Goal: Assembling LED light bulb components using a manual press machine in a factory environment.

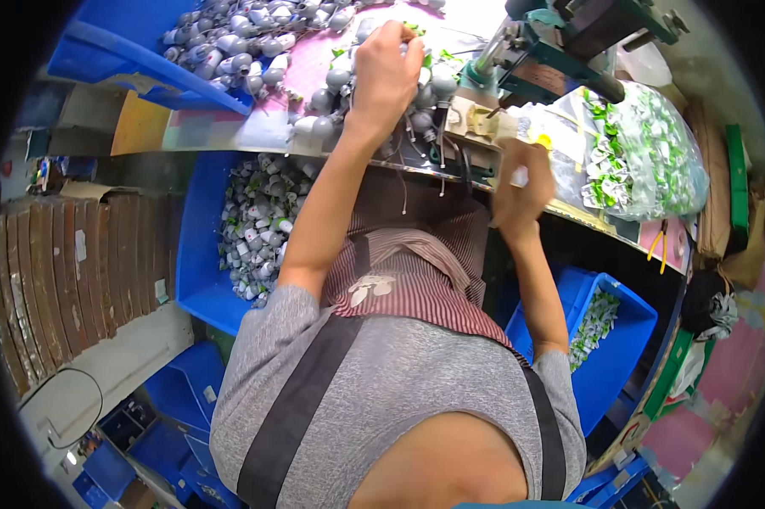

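My left hand (386, 81) is over the bench among grey-and-white bulb-shaped parts (340, 81). Its fingers are bent together beside a small green-and-white piece (414, 30), and their tips are partly hidden, so what they hold does not show clearly. My right hand (522, 191) hangs at the bench's front edge, smeared by motion. A small whitish patch shows by its fingers, too blurred to name. Just beyond that hand lies a yellow spot of something (542, 141), and a tan block (476, 119) sits to its left.
A dark green press (552, 68) stands at the back right. Beside it bulges a clear bag of green-and-white pieces (654, 153). Blue bins (200, 246) with parts flank my lap, one left and one right (633, 331). Yellow-handled pliers (659, 246) hang at the right edge.
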`<act>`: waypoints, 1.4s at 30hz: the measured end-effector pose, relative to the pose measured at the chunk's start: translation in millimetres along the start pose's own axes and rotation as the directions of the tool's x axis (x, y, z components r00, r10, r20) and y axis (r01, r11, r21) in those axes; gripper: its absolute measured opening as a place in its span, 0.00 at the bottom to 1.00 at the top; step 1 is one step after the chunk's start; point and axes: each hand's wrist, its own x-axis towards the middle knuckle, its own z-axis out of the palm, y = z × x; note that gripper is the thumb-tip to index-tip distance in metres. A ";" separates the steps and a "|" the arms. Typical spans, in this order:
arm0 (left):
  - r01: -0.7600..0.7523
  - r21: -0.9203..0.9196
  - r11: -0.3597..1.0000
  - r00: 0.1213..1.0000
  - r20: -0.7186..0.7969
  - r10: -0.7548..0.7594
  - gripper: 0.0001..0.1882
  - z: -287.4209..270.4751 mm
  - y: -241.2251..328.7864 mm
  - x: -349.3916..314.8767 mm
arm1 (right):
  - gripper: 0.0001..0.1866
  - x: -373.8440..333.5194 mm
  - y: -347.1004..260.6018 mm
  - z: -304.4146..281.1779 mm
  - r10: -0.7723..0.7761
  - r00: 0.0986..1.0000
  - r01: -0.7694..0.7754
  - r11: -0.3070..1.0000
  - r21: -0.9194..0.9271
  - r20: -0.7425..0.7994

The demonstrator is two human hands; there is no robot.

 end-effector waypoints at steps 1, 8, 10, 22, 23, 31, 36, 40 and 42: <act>-0.122 0.067 0.990 0.993 -0.003 0.122 0.11 5.4 -19.2 0.3 | 0.11 3.6 -21.3 10.8 0.082 0.984 -0.090 0.995 0.042 0.158; 0.363 0.431 0.826 0.897 0.080 -0.435 0.16 -71.1 10.9 -37.1 | 0.33 14.6 -3.1 100.2 0.016 0.972 0.011 0.993 -0.117 0.234; 0.424 0.589 0.688 0.794 0.124 -0.595 0.17 -89.3 -8.9 -57.4 | 0.33 12.1 -4.2 108.6 0.024 0.970 0.008 0.992 -0.128 0.243; 0.191 0.093 0.977 0.974 -0.141 -0.177 0.21 -65.0 -52.2 -104.3 | 0.34 11.2 -10.9 113.2 0.042 0.972 -0.016 0.993 -0.113 0.231; 0.198 0.040 0.979 0.973 -0.132 -0.192 0.18 -62.3 -51.3 -98.1 | 0.34 10.5 -9.8 114.2 0.045 0.972 -0.018 0.993 -0.117 0.232; 0.327 -0.135 0.935 0.930 0.222 -0.293 0.29 -52.3 -75.3 -3.7 | 0.34 27.0 -5.7 117.1 0.056 0.975 -0.022 0.987 -0.161 0.215; 0.200 -0.051 0.978 0.888 0.432 -0.159 0.38 -27.2 -103.4 38.3 | 0.43 46.3 -7.3 134.0 0.300 0.912 -0.262 0.951 -0.166 0.278; 0.232 0.036 0.972 0.745 0.635 -0.201 0.33 -9.4 -117.2 54.5 | 0.45 64.5 0.8 139.2 0.432 0.825 -0.388 0.902 -0.189 0.364; 0.196 -0.013 0.980 0.650 0.750 -0.120 0.42 -5.3 -134.2 64.9 | 0.42 64.3 -1.2 147.3 0.455 0.828 -0.402 0.889 -0.219 0.328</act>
